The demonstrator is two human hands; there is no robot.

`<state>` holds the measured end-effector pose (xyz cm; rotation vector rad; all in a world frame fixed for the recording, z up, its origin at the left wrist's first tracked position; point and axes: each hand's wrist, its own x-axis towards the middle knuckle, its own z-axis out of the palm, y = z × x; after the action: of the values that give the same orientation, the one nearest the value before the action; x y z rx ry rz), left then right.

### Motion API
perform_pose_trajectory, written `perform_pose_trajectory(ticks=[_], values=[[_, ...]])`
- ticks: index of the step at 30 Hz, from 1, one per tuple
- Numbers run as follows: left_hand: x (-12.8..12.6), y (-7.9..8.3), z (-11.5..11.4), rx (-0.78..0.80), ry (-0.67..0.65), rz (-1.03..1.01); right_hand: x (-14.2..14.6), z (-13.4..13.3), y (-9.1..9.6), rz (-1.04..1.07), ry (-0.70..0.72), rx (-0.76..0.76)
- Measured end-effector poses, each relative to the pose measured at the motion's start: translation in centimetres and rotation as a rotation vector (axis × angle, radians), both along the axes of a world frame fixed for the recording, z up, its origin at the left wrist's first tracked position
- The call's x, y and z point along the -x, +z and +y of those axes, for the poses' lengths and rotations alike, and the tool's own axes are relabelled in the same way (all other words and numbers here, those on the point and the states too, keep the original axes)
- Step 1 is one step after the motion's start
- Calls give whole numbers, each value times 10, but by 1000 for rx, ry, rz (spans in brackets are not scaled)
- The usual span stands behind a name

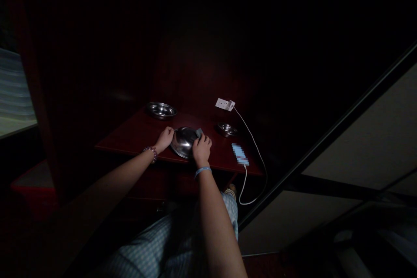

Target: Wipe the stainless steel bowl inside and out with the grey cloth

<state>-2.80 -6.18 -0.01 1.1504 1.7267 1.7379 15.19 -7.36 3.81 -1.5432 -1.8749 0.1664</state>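
A steel bowl (183, 141) is tilted up on the dark red table (133, 137), its inside facing me. My left hand (164, 138) grips its left rim with curled fingers. My right hand (201, 149) is closed on a small grey cloth (198, 132) pressed against the bowl's right side. A bead bracelet is on my left wrist and a blue band on my right.
A second steel bowl (161, 110) sits at the back left of the table and a smaller one (227, 129) at the right. A phone (240, 154) lies near the right front edge, cabled to a white wall socket (224, 104). The room is very dark.
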Motion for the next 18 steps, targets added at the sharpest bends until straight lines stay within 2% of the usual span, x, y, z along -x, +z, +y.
perform_pose_trajectory(ticks=[18], values=[[4, -5, 6, -8, 18, -17, -1, 0, -1, 0, 14, -18]])
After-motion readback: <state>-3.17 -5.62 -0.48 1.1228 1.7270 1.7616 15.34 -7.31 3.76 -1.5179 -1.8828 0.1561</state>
